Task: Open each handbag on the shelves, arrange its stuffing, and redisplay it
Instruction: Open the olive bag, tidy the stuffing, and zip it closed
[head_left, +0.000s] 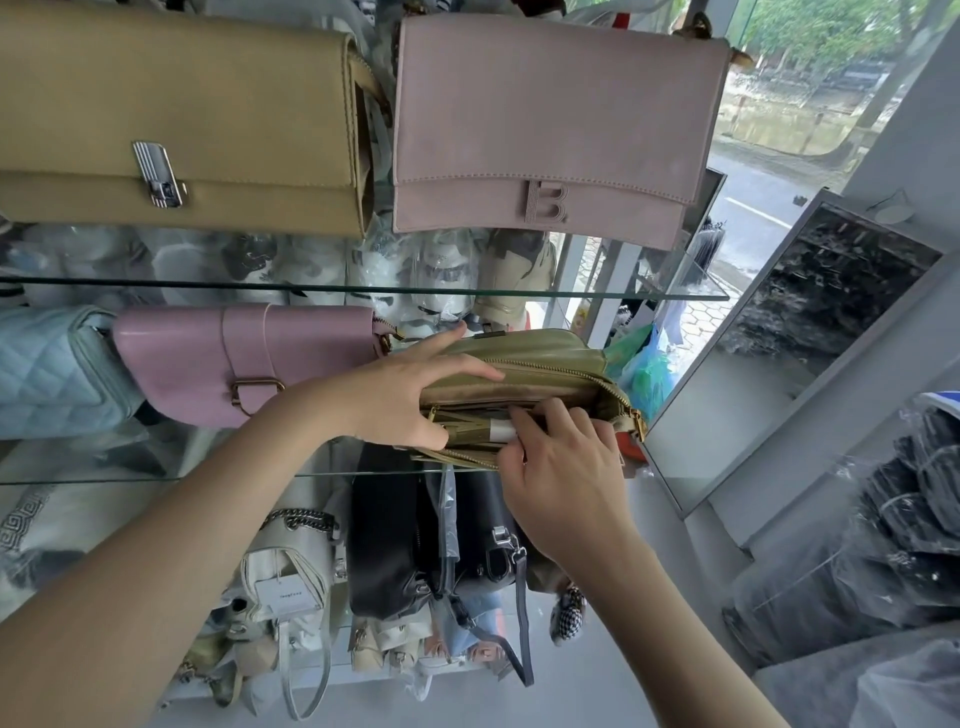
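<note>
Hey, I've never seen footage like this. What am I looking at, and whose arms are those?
No machine here: a person wears one camera on the head, so you look down at their own bare arms. A glass shelf carries a pink bag; a tan bag and a pale pink bag sit above. The left hand holds an olive bag open. The right hand reaches inside at the white paper stuffing; whether it grips it is unclear.
</note>
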